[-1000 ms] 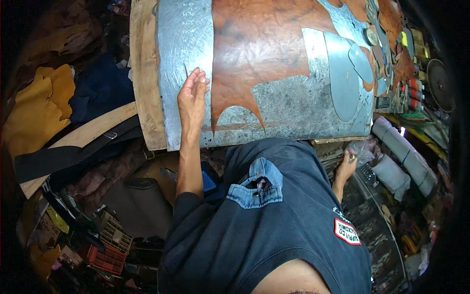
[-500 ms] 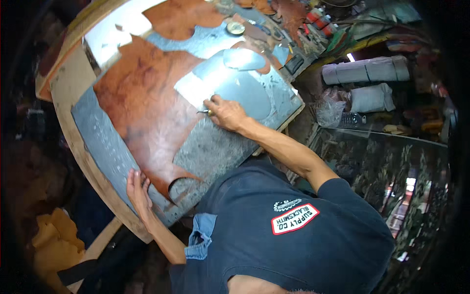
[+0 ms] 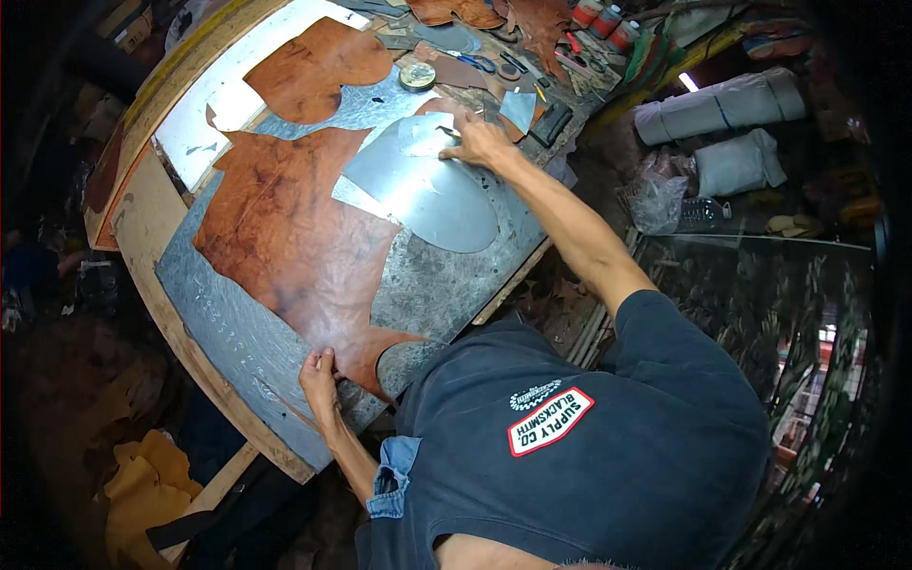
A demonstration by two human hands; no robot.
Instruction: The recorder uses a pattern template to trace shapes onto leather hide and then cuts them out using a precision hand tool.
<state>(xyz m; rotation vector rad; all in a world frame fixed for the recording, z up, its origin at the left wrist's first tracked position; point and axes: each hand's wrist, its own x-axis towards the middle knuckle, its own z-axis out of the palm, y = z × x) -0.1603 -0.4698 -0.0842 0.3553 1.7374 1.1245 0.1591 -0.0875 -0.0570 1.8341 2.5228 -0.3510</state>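
A large hide of mottled brown leather (image 3: 294, 218) lies across the worktable. My left hand (image 3: 321, 380) is at its near left edge, with thumb and forefinger closed on the margin. My right hand (image 3: 480, 142) reaches to the far right, fingers curled round a small dark-tipped tool (image 3: 447, 131) that is mostly hidden. Just under it lie a smooth grey rounded sheet (image 3: 461, 204) and a smaller pale piece (image 3: 425, 135). A white strip (image 3: 359, 196) shows between the grey sheet and the leather.
Further off lie a second brown leather piece (image 3: 318, 71), a roll of tape (image 3: 417, 77), blue-handled scissors (image 3: 477, 63) and a dark case (image 3: 551, 123). The table's wooden rim (image 3: 204, 370) runs along the left. Wrapped rolls (image 3: 722, 106) and a plastic bottle (image 3: 701, 211) are at right.
My right hand has moved away from me, from beside the leather to the far end of the grey sheet. The leather has shifted, baring more grey board at left; my left hand now meets its edge.
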